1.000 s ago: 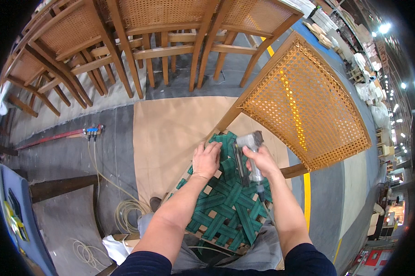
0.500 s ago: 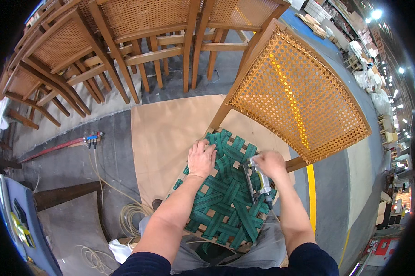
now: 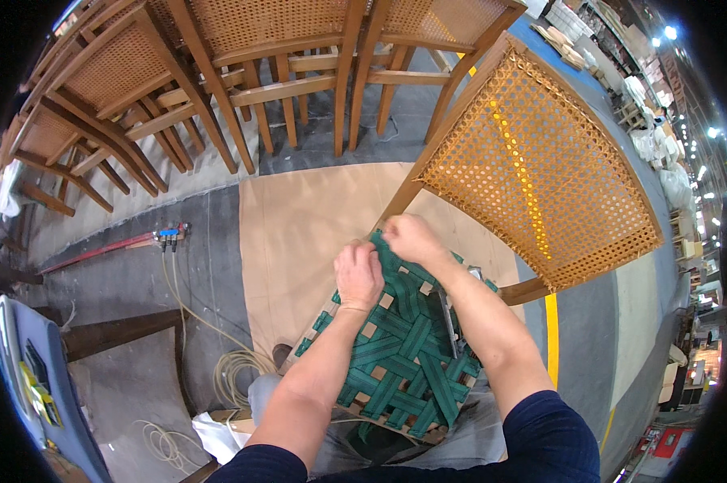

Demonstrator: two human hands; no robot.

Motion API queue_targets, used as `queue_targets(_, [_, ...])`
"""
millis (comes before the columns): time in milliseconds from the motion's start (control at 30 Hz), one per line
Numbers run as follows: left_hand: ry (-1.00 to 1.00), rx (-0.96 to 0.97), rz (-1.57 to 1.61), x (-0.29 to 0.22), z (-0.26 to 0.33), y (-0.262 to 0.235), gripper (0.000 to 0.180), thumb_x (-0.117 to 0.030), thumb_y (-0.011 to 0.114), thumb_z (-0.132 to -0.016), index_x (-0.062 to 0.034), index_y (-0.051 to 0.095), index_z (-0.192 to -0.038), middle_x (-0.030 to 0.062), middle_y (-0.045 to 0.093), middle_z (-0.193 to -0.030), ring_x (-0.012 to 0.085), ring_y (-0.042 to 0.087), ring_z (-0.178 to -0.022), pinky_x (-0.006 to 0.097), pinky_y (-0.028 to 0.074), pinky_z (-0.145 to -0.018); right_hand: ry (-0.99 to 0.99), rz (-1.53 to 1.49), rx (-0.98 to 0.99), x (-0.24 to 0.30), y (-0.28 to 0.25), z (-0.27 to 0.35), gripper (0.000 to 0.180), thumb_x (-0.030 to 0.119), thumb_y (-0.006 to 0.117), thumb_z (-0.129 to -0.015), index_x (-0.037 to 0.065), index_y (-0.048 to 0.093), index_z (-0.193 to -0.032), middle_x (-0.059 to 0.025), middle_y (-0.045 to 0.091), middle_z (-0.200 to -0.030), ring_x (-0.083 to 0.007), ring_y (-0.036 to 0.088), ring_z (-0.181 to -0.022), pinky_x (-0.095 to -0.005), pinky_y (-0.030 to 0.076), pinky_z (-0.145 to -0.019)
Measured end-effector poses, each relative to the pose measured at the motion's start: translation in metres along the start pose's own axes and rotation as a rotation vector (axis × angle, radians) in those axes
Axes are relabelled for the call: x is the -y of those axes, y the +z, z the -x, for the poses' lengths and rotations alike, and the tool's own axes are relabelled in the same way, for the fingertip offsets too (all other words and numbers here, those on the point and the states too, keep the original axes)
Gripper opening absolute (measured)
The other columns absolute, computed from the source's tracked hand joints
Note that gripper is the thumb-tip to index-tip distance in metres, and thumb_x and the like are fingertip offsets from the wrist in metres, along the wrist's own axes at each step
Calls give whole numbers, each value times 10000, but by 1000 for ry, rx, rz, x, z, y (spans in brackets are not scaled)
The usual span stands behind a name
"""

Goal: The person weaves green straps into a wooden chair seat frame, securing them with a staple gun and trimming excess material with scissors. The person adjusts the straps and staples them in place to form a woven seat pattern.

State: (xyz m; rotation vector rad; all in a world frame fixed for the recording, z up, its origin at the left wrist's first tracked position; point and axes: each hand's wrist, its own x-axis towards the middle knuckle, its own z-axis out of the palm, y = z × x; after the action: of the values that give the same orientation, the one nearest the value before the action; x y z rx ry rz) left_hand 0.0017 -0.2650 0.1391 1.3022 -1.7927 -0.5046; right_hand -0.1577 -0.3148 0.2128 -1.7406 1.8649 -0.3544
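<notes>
A wooden chair with a woven cane backrest (image 3: pixel 540 173) stands in front of me, its seat crossed by green webbing (image 3: pixel 395 346) in an interlaced pattern. At the seat's far left corner, my right hand (image 3: pixel 412 239) is closed on a green webbing strap (image 3: pixel 389 262). Beside it, my left hand (image 3: pixel 359 275) is closed with its fingertips at the same strap's edge. A pneumatic staple gun (image 3: pixel 446 324) lies on the webbing under my right forearm, which hides part of it.
Several cane-backed chairs (image 3: pixel 283 32) stand in a row at the far left. Brown cardboard (image 3: pixel 299 233) covers the floor under the chair. A coiled air hose (image 3: pixel 238 374) and a blue hose manifold (image 3: pixel 170 233) lie at left. A blue padded surface (image 3: pixel 37 386) is near the left edge.
My right hand has let go of the staple gun, leaving it on the webbing, and moved left and away from me to the strap by my left hand. The view has shifted slightly.
</notes>
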Motion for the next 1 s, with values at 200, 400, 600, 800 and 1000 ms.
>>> queue_targets(200, [-110,-266,104,-1,-6,-3,303,-61,645,-959,-27,576,-1252,220,549,-1366,428,522,-1292,533,414,-1108,116,102,87,36,-26,-9,186,194,728,-868,45,807,-948,-215,777,-952,-366,761,-969,-466,589,-884])
queue_targets(400, [70,-79,-7,-7,-8,-5,264,-162,705,-956,-122,691,-1217,182,571,-1400,408,563,-1270,522,438,-1088,-73,4,115,4,-21,30,150,156,700,-961,30,768,-1007,-202,765,-1031,-382,730,-1003,-471,566,-896])
queue_targets(600, [-50,124,240,-9,-9,-14,200,-239,650,-1015,-132,756,-1146,165,715,-1235,361,667,-1167,480,516,-1008,-166,-221,-60,-3,-37,81,97,116,660,-999,23,684,-1015,-149,714,-893,-315,734,-958,-436,563,-823])
queue_targets(800, [-129,223,89,-11,-8,-11,273,-226,608,-1025,-126,737,-1244,159,732,-1213,369,661,-1187,450,524,-1026,73,-809,618,-16,-94,125,73,99,596,-1055,55,653,-1040,-2,631,-819,-93,695,-906,-303,544,-749])
queue_targets(1000, [-41,222,-15,-11,-13,-5,359,-266,592,-1028,-199,685,-1368,106,652,-1418,358,602,-1290,459,493,-1077,4,-110,109,-40,-23,24,126,161,664,-1018,48,713,-1044,-156,721,-953,-325,723,-954,-456,563,-853])
